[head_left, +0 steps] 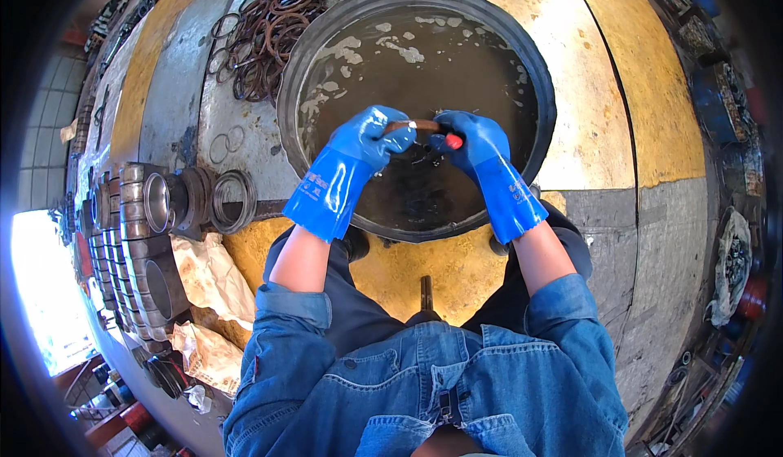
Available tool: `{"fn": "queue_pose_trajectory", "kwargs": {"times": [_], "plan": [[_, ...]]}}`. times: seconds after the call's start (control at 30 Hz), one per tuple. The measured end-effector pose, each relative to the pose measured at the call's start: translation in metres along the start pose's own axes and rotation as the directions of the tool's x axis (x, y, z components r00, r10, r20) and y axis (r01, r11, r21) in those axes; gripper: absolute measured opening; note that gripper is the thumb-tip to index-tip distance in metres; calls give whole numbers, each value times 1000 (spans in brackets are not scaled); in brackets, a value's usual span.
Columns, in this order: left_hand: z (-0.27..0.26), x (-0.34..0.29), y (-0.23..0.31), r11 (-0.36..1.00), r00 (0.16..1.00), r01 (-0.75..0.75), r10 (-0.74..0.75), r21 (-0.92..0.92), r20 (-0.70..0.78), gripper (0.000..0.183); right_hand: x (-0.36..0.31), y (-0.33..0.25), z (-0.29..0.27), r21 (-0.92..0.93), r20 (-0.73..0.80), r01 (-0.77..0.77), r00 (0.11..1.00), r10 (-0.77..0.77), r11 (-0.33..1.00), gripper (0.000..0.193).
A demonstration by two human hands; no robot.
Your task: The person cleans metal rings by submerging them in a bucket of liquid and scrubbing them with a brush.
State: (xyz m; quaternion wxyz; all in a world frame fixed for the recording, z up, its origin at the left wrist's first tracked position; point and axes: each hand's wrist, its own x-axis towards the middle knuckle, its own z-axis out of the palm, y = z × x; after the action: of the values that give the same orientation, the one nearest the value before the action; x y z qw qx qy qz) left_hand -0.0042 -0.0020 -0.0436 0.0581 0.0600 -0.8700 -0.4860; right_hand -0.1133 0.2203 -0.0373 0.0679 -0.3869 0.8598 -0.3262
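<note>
Both my hands wear wet blue rubber gloves and are raised over a large dark round tub (287, 122) of murky brown water. Between them is a rusty brown metal ring (420, 125), of which only a curved part shows. My left hand (369, 140) is closed on its left end, thumb and fingers pinching it. My right hand (475, 140) closes around the other end. A small red tip (453, 141) pokes out of the right glove; the rest of that item is hidden in the fingers.
Beyond the tub's left side lies a heap of rusty rings (281, 28). At left stand stacked metal cylinders (134, 237), bright thin rings (234, 200) and crumpled brown paper (212, 277). Worn yellow and grey plates (603, 73) cover the floor. Cluttered shelves (726, 114) line the right.
</note>
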Motion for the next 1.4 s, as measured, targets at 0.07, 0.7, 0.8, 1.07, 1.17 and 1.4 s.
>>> {"fn": "queue_pose_trajectory", "kwargs": {"times": [0.07, 0.7, 0.8, 1.07, 1.17, 1.4], "plan": [[2, -4, 12, 939, 973, 65, -134, -338, -188, 32, -5, 9, 7, 24, -36, -241, 970, 241, 970, 27], [-14, -4, 48, 690, 836, 414, -546, -593, -52, 34, 5, 1, 32, 145, -87, -133, 985, 147, 980, 18], [-14, -7, 38, 694, 865, 368, -499, -618, -45, 34, 9, 4, 31, 414, 182, -424, 906, 383, 806, 22], [-8, -11, 21, 706, 892, 291, -444, -645, -83, 39, -6, -23, 23, 832, 459, -516, 847, 269, 206, 24], [-2, -10, 22, 704, 897, 279, -434, -653, -83, 37, -5, -26, 19, 871, 467, -485, 866, 182, 74, 23], [-2, -11, 35, 730, 894, 303, -440, -613, -83, 38, -1, -15, 32, 328, 360, -489, 856, 372, 808, 29]]}}
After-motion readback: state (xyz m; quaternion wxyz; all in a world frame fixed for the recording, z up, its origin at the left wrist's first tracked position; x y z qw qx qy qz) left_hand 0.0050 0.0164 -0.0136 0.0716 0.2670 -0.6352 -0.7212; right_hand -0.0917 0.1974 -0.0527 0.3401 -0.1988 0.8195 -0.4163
